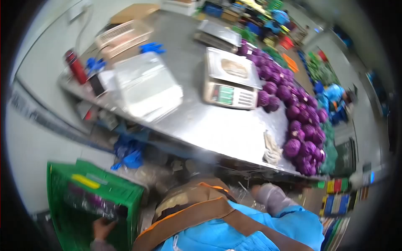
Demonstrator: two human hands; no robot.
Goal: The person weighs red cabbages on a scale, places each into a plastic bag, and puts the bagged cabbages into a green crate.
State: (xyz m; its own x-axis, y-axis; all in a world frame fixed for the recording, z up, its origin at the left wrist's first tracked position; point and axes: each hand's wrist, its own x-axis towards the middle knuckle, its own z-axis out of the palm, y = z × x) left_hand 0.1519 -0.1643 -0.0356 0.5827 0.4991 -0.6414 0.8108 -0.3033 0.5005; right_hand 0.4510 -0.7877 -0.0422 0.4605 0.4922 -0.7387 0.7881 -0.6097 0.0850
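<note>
My left hand [102, 229] reaches into a green plastic crate [136, 196] at the lower left, its fingers apart. The fingertips are right at the lower edge of clear plastic packs [94, 201] with something purple inside. Those packs lie along the crate's inner side, below a yellow label. My right hand [254, 191] is low beside my body, near the table's front edge, at the end of a grey sleeve cover. It is small and smeared, so I cannot tell how its fingers are held.
On the metal table [188, 125] stand a digital scale [232, 79], a white tray-like box [146, 83] and a beige basket [123, 37]. Many purple cabbages [303, 121] are piled along the right. A light-coloured glove [272, 148] lies near the front edge. Another person [335, 100] is farther right.
</note>
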